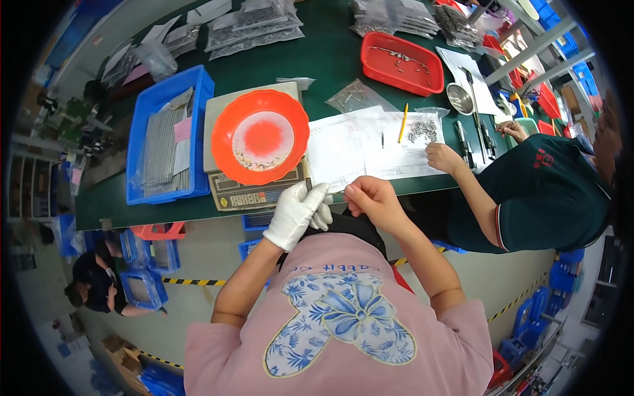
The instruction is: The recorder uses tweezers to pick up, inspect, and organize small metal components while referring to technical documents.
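My left hand (296, 215), in a white glove, is closed around a small dark rod-like piece (308, 184) whose tip sticks up past the fingers. My bare right hand (374, 200) is pinched just beside it, at the table's front edge. Something thin seems to lie between its fingertips, too small to name. Beyond my left hand, an orange-red scalloped bowl (228, 142) with a few small pieces inside rests on a weighing scale (247, 196). Printed drawing sheets (333, 148) lie just past both hands.
A blue bin (133, 155) of bagged flat parts stands left of the scale. On the sheets lie a yellow pencil (403, 124) and small metal parts (422, 131). A red tray (376, 76) sits farther back. At the right, a co-worker's hand (444, 158) rests close to the parts.
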The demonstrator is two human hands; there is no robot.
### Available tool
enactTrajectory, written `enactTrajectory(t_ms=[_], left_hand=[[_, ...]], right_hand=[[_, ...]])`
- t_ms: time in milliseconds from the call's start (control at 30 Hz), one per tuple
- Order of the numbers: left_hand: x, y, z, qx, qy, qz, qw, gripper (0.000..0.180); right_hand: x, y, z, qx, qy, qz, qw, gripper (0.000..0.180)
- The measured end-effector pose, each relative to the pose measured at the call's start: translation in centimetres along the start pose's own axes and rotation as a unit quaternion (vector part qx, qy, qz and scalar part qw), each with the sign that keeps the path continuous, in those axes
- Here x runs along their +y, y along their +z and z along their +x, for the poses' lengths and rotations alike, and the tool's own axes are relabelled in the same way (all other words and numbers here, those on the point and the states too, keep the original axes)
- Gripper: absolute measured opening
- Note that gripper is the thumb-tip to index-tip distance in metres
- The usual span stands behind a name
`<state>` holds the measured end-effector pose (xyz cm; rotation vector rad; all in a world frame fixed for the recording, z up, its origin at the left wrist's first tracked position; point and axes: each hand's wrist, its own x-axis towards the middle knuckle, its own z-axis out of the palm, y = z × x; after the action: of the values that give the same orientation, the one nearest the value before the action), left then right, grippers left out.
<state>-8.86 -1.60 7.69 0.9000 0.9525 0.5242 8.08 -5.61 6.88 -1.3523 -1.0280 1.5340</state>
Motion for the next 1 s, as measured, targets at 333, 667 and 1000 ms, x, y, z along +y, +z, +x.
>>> enactTrajectory(t_ms=[333,667,1000], left_hand=[[0.3,-0.1,0.4,-0.073,-0.072,-0.068,0.992,0.02],[-0.1,0.2,1.2,-0.036,-0.079,-0.057,0.995,0.016],[-1.0,0.4,1.5,-0.027,-0.077,-0.073,0.994,0.013]], right_hand=[[-0.1,-0.7,0.2,0.016,-0.321,-0.256,0.912,0.009],[0.4,-1.2,0.4,-0.006,-0.166,-0.255,0.953,0.007],[0.8,-1.1,0.0,0.01,-0.196,-0.22,0.956,0.007]])
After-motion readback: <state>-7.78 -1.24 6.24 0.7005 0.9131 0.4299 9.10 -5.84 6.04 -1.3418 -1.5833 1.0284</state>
